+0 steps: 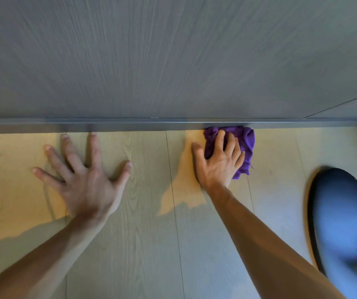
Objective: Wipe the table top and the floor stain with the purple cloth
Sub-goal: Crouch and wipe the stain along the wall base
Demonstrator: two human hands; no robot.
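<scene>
The purple cloth (245, 141) lies crumpled on the pale wooden floor (143, 212), its far edge against the grey skirting strip (130, 125). My right hand (218, 161) presses flat on top of the cloth, fingers curled into its folds and thumb resting on the floor beside it. My left hand (82, 169) is spread flat on the floor to the left, fingers wide apart, fingertips close to the skirting. No stain is distinguishable on the floor around the cloth. No table top is in view.
A grey wood-grain panel (173, 57) rises behind the skirting and fills the upper half of the view. A blurred blue shoe (343, 223) is on the floor at the lower right. Patches of sunlight fall across the planks.
</scene>
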